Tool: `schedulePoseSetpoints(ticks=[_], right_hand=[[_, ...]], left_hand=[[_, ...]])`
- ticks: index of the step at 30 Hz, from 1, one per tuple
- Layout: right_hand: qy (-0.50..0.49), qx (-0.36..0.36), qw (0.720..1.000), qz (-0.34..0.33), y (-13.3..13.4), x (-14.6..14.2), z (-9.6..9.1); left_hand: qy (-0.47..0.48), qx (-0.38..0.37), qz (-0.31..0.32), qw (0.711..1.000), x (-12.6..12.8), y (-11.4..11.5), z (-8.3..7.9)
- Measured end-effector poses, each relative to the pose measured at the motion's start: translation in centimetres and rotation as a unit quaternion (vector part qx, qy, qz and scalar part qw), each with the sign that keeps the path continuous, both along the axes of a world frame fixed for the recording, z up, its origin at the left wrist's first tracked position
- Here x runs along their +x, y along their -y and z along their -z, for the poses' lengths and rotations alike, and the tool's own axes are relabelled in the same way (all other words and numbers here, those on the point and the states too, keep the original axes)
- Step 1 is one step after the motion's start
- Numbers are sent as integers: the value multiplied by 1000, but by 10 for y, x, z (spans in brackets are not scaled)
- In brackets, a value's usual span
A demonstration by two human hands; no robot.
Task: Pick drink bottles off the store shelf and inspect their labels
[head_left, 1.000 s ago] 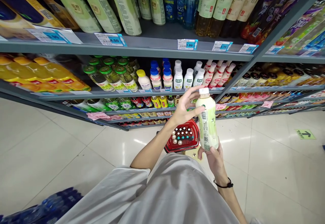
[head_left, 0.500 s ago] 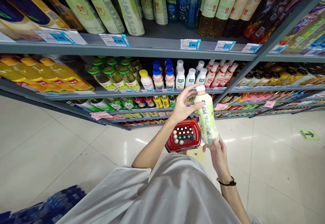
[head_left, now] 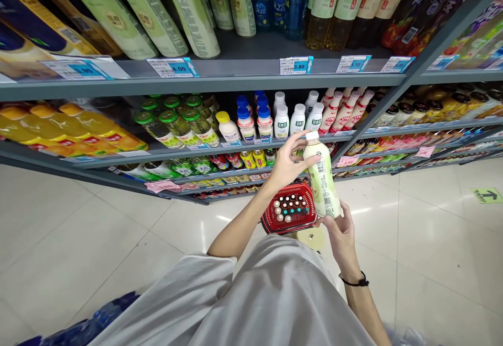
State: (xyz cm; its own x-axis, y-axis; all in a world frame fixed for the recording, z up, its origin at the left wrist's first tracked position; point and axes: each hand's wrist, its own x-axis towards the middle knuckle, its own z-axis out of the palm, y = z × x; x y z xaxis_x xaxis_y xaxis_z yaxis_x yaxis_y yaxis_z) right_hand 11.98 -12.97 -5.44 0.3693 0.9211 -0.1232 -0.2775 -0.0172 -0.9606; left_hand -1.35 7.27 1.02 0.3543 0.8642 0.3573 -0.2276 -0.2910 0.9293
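A pale green drink bottle (head_left: 323,183) with a white cap is held up between both hands, nearly upright and leaning slightly. My left hand (head_left: 290,162) grips it near the neck, thumb across the front and fingers behind the cap. At the base, my right hand (head_left: 338,231) supports it with thumb and fingers closed round the bottom. Beneath and left of the bottle sits a red shopping basket (head_left: 267,219) on the floor, with several small capped bottles (head_left: 290,205) standing inside.
A shelf unit (head_left: 236,85) full of drinks spans the front. Green bottles (head_left: 200,32) stand on its upper shelf above price tags. White-capped bottles (head_left: 299,118) fill the shelf below. Blue-wrapped packs (head_left: 98,321) lie at the lower left. A floor arrow sign (head_left: 487,195) is at right.
The bottle has turned a little in my hands, so its label shows a different side. The view has shifted slightly; both hands keep hold of the bottle.
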Motion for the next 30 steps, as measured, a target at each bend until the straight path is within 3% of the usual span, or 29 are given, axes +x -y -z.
schedulePoseSetpoints(ticks=[4,14,26,30], right_hand=[[-4,3,1000,17,-2,3,-3],[57,22,996,72,-6,13,-4],[61,14,994,92,-8,5,-7],[57,17,994,94,-7,2,-9]], left_hand=[[-27,36,-30,999,4,3,0],[-75,103,-39,991,13,2,2],[-45,69,17,996,11,-1,1],[1,43,104,994,7,-6,2]])
